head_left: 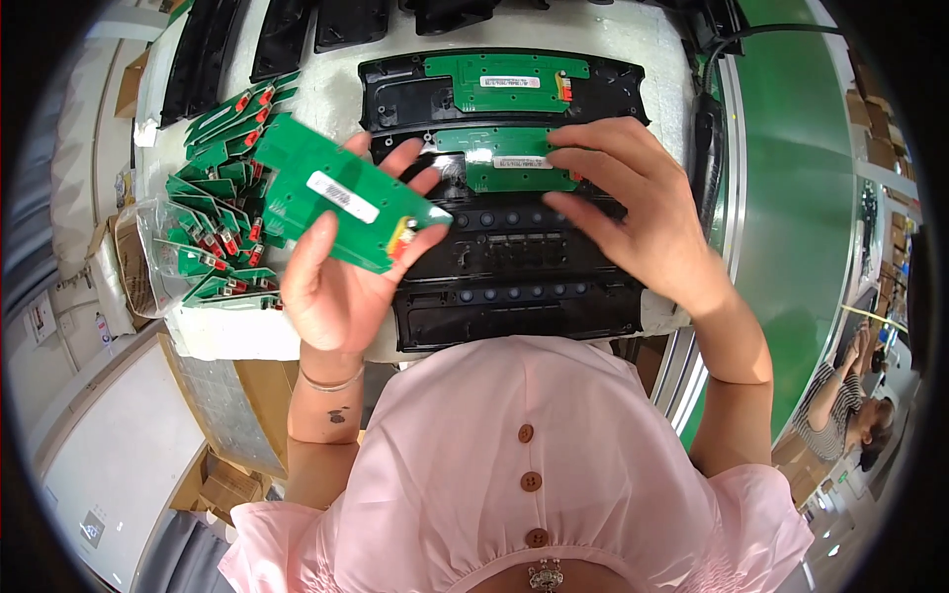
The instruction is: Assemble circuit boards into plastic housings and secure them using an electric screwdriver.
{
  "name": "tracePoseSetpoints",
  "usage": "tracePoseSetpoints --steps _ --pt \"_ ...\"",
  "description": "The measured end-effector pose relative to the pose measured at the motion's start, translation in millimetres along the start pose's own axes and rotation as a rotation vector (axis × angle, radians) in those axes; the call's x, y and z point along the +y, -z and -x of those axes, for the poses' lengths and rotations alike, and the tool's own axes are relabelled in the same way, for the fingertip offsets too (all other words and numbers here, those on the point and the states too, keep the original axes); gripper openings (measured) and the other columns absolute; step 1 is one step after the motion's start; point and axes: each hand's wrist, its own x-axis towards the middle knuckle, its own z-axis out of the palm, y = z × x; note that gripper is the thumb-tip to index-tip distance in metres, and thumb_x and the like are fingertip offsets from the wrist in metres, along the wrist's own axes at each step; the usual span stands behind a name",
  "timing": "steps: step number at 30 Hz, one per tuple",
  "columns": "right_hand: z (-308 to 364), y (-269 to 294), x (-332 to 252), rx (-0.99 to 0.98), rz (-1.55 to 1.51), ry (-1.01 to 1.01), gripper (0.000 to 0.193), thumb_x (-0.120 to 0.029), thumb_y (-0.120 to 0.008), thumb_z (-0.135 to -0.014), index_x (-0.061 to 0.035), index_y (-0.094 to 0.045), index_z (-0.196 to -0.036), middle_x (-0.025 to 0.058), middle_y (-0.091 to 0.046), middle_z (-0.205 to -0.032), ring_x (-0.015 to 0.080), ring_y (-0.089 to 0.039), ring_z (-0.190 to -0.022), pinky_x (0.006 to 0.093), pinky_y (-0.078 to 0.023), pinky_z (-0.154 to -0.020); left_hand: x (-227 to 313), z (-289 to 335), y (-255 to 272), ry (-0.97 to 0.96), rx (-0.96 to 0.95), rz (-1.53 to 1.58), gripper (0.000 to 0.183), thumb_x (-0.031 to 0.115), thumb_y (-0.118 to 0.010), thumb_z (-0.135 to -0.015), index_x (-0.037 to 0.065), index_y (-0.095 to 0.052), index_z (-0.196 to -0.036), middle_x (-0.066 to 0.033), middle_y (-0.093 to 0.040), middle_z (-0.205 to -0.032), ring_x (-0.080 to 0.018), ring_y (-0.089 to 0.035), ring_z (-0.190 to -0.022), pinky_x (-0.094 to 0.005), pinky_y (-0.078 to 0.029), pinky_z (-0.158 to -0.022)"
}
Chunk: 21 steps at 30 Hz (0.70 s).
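Observation:
My left hand [341, 282] is closed around a green circuit board [331, 198] with a white label and a red-and-yellow connector at one corner. My right hand [633, 198] hovers with fingers apart over a second board [504, 158], which lies in a black plastic housing [395, 146]; its fingertips partly cover that board's right end, and whether they touch it I cannot tell. Behind it, a further black housing [623, 94] carries another labelled board [494, 81]. Nearer to me are two black housings, one [514, 242] behind the other [524, 316], with rows of round holes and no green board showing.
Many loose green boards [213, 212] with red connectors are heaped at the left, beside a clear plastic bag [148, 252]. More black housings [282, 40] stand along the back. A black cable tool [707, 148] lies at the right edge. Another person [840, 415] sits far right.

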Motion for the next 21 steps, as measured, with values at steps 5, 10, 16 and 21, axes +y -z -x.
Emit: tracePoseSetpoints --steps 5,10,16,21 --pt "-10.7 -17.5 -46.9 0.032 -0.198 -0.015 0.033 -0.017 -0.071 -0.059 -0.0028 -0.057 -0.085 0.0092 -0.056 -0.093 0.0269 -0.052 -0.085 0.0353 -0.044 -0.070 -22.5 0.2 -29.2 0.064 -0.073 0.044 0.058 0.019 -0.045 -0.080 0.006 -0.020 -0.131 -0.0169 -0.031 -0.130 -0.0279 -0.036 -0.117 -0.0474 -0.035 -0.093" --pt "-7.6 -17.0 -62.2 -0.006 -0.171 -0.145 0.038 -0.011 -0.074 -0.057 -0.0023 -0.056 -0.088 0.0121 -0.057 -0.098 0.0263 -0.055 -0.089 0.0318 -0.045 -0.074 -30.2 2.9 -30.9 0.055 -0.137 0.032 0.058 0.019 -0.042 -0.080 0.006 -0.019 -0.131 -0.0144 -0.033 -0.128 -0.0269 -0.037 -0.115 -0.0448 -0.035 -0.094" --pt "-1.7 7.0 -56.9 0.132 -0.036 -0.050 0.045 0.003 -0.068 -0.056 -0.0025 -0.056 -0.099 0.0122 -0.056 -0.105 0.0263 -0.054 -0.092 0.0318 -0.044 -0.078 -13.0 12.7 -15.0 -0.160 -0.079 -0.039 0.054 0.027 -0.042 -0.084 0.003 -0.024 -0.129 -0.0198 -0.035 -0.126 -0.0307 -0.040 -0.113 -0.0444 -0.041 -0.087" --pt "36.6 11.4 -38.2 -0.163 0.191 0.007 0.040 0.002 -0.063 -0.056 0.0016 -0.055 -0.095 0.0127 -0.051 -0.107 0.0284 -0.049 -0.095 0.0348 -0.044 -0.080 9.7 12.8 16.9 -0.322 0.099 -0.230 0.047 0.022 -0.042 -0.084 0.002 -0.030 -0.125 -0.0231 -0.039 -0.120 -0.0303 -0.044 -0.109 -0.0418 -0.046 -0.083"
